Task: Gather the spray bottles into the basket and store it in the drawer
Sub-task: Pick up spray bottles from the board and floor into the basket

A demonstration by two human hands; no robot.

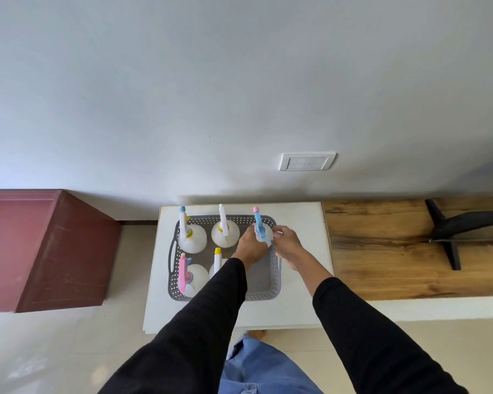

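1. A grey perforated plastic basket [273, 282] with a loop handle at its left end sits on a white square counter [305, 223] against a pale wall, its long axis running left to right
2. Five white plastic spray bottles stand upright inside it, each with its trigger head stretched towards the wall: a blue-capped bottle with a yellow collar [190, 237] at back left, a white-headed bottle [223, 233] at back centre, a pink-headed bottle [189, 275] at front left and a yellow-tipped bottle [217, 261] at front centre
3. The fifth, a bottle with a blue trigger head and pink tip [260, 227], is at the back right corner of the basket, between both hands
4. The left hand [249, 247] is curled round this bottle's body from the left; its fingers lie behind the bottle, so their exact spread cannot be told
5. The right hand [288, 245] meets the bottle from the right, fingers [278, 231] bent and pinching near the neck just under the trigger
6. The body of the held bottle is almost wholly hidden by the hands, and whether it rests on the basket floor cannot be told
7. The left black sleeve [217, 302] covers the lower part of the yellow-tipped bottle and part of the basket's front rim
8. A dark red cabinet [49, 251] stands to the left, a wood-grain bench top [381, 251] to the right with a black object cut off by the edge
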